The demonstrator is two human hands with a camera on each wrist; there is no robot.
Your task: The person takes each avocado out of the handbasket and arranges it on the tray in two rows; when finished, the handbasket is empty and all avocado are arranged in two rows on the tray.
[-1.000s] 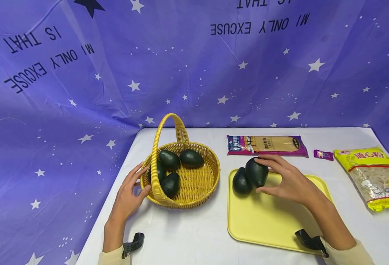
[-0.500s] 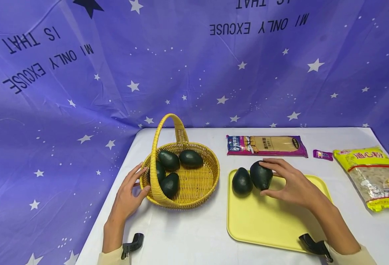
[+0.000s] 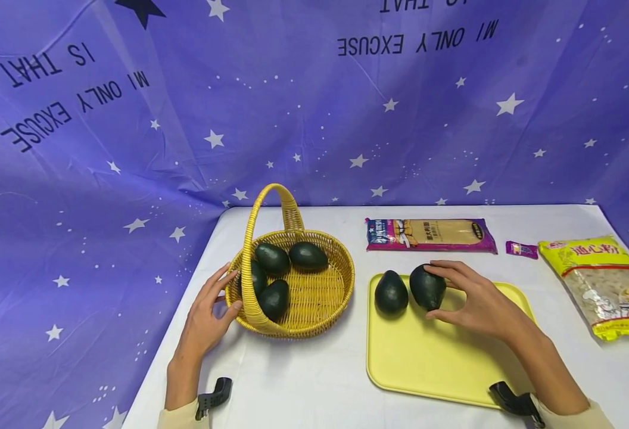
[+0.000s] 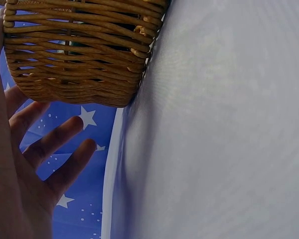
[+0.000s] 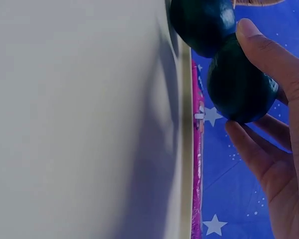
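Note:
In the head view my right hand (image 3: 478, 301) pinches a dark green avocado (image 3: 424, 288) between thumb and fingertips, over the upper part of the yellow tray (image 3: 427, 363). Just left of it another avocado (image 3: 391, 294) sits on the tray. The right wrist view shows the held avocado (image 5: 239, 84) raised above the tray surface. At the left, my left hand (image 3: 205, 319) touches the side of a yellow wicker basket (image 3: 322, 298), its fingers spread. Several avocados (image 3: 309, 256) lie inside, partly behind the handle. From the left wrist, the loose fingers (image 4: 65, 169) stand beside the basket wall (image 4: 84, 64).
A purple pack of noodles (image 3: 438, 235) lies behind the tray, with a small purple packet (image 3: 522, 250) to its right. A yellow bag of pasta (image 3: 604, 286) lies at the far right. A purple starred cloth (image 3: 304, 119) hangs behind the white table (image 3: 293, 381).
My right hand has moved to the right and slightly toward me with its avocado, opening a small gap from the other one. My left hand stays at the basket.

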